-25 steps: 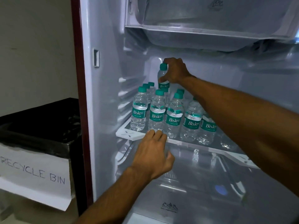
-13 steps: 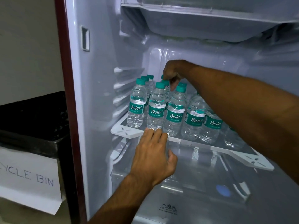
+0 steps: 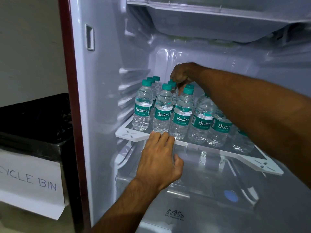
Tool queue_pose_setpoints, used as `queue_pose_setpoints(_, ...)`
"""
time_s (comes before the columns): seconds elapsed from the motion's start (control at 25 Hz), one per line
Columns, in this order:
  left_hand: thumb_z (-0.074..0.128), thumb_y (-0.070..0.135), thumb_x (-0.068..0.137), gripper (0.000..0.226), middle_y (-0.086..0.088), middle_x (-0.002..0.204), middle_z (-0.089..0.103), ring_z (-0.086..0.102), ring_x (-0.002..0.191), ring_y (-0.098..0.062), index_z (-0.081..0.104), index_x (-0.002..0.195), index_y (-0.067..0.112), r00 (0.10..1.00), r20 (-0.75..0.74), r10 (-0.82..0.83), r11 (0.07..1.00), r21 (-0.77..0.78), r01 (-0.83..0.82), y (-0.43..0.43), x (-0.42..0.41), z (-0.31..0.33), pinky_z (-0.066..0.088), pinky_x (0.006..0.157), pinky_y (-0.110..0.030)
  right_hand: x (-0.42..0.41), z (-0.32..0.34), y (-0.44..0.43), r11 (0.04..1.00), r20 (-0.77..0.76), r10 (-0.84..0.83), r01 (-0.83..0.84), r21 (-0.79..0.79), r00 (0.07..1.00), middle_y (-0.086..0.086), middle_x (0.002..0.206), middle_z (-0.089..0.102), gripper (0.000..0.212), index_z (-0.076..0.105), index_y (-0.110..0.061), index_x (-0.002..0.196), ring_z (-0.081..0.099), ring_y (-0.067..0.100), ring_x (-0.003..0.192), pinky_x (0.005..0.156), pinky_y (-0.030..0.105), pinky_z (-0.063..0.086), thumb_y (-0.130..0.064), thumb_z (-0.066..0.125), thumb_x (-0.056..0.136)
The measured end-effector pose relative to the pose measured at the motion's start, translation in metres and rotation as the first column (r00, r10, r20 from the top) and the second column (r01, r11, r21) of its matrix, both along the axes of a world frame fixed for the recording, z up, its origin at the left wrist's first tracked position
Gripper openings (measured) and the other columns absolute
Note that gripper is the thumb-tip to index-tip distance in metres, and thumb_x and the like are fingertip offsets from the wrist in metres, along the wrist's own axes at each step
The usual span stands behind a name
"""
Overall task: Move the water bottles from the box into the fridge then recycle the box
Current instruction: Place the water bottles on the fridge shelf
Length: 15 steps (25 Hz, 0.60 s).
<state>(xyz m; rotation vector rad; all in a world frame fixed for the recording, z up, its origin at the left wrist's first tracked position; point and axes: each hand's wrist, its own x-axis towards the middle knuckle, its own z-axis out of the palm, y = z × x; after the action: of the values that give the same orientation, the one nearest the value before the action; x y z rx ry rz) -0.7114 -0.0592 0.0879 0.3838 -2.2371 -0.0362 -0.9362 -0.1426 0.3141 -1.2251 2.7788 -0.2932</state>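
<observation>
Several Bisleri water bottles (image 3: 162,113) with teal caps stand in rows on the glass fridge shelf (image 3: 131,134). My right hand (image 3: 182,75) reaches over the front row to the back. Its curled fingers hold the neck of a bottle (image 3: 172,84) that stands in the second row, mostly hidden behind the others. My left hand (image 3: 159,158) rests on the shelf's front edge, fingers laid on top and thumb hanging below. The box is not in view.
A drawer (image 3: 218,19) hangs above the shelf, and a clear vegetable box (image 3: 185,199) sits below it. Left of the fridge wall (image 3: 101,98) stands a black-lined bin (image 3: 37,118) with a paper sign reading "RECYCLE BIN" (image 3: 32,182).
My right hand has lowered the raised bottle down into the second row among the others. The view has shifted closer and left. My left hand stays on the shelf edge.
</observation>
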Motion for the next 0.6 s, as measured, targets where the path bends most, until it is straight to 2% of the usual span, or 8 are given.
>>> queue_pose_setpoints(0.12, 0.052, 0.034, 0.074, 0.033, -0.001, 0.089, 0.055, 0.046, 0.086, -0.02, 0.061, 0.094, 0.009, 1.0, 0.0, 0.001, 1.0, 0.005, -0.001, 0.0, 0.001, 0.0, 0.052, 0.087, -0.04, 0.001, 0.003, 0.006, 1.0, 0.105, 0.001, -0.004, 0.022, 0.995, 0.019, 0.126, 0.064, 0.035, 0.058, 0.004, 0.129, 0.063, 0.034, 0.118, 0.105, 0.048, 0.05, -0.006, 0.063, 0.097)
queue_pose_setpoints(0.24, 0.052, 0.034, 0.074, 0.035, -0.001, 0.092, 0.056, 0.046, 0.089, -0.02, 0.061, 0.097, 0.01, 1.0, 0.026, 0.002, 1.0, 0.013, -0.002, 0.0, 0.001, -0.001, 0.051, 0.09, -0.04, 0.0, 0.004, 0.011, 0.999, 0.14, 0.006, -0.01, 0.032, 0.99, 0.02, 0.127, 0.064, 0.039, 0.057, 0.003, 0.131, 0.061, 0.035, 0.12, 0.103, 0.048, 0.051, -0.003, 0.065, 0.094)
queue_pose_setpoints(0.36, 0.053, 0.035, 0.075, 0.034, 0.001, 0.094, 0.055, 0.045, 0.09, -0.019, 0.06, 0.098, 0.011, 0.999, 0.054, -0.006, 1.0, 0.027, 0.004, 0.0, 0.002, 0.0, 0.05, 0.092, -0.039, 0.003, 0.005, 0.016, 1.0, 0.148, 0.025, -0.024, -0.006, 0.989, 0.016, 0.113, 0.066, 0.036, 0.057, 0.004, 0.13, 0.064, 0.029, 0.102, 0.088, 0.041, 0.054, -0.007, 0.062, 0.097)
queue_pose_setpoints(0.44, 0.052, 0.035, 0.075, 0.033, 0.001, 0.094, 0.054, 0.044, 0.091, -0.018, 0.059, 0.098, 0.011, 0.998, 0.066, -0.013, 0.999, 0.033, 0.01, 0.0, 0.004, 0.002, 0.049, 0.091, -0.036, 0.005, 0.009, 0.021, 0.998, 0.158, 0.028, -0.019, -0.059, 0.987, 0.014, 0.103, 0.068, 0.039, 0.058, 0.003, 0.128, 0.064, 0.025, 0.087, 0.079, 0.036, 0.056, -0.021, 0.066, 0.097)
queue_pose_setpoints(0.52, 0.051, 0.035, 0.076, 0.034, 0.001, 0.094, 0.054, 0.043, 0.092, -0.018, 0.06, 0.099, 0.011, 0.997, 0.08, -0.014, 0.999, 0.041, 0.01, 0.0, 0.005, 0.003, 0.048, 0.09, -0.035, 0.012, 0.015, 0.029, 0.992, 0.11, 0.013, 0.001, -0.127, 0.994, 0.015, 0.106, 0.07, 0.056, 0.056, 0.001, 0.128, 0.067, 0.025, 0.085, 0.077, 0.036, 0.059, -0.037, 0.072, 0.091)
queue_pose_setpoints(0.6, 0.052, 0.035, 0.076, 0.035, 0.001, 0.095, 0.053, 0.042, 0.092, -0.017, 0.059, 0.1, 0.011, 0.994, 0.109, -0.022, 0.998, 0.054, 0.016, 0.0, 0.006, 0.006, 0.047, 0.089, -0.034, 0.027, 0.019, 0.042, 0.977, -0.093, -0.018, -0.002, -0.213, 0.996, 0.014, 0.108, 0.067, 0.063, 0.052, -0.001, 0.132, 0.067, 0.026, 0.085, 0.073, 0.036, 0.059, -0.043, 0.073, 0.089)
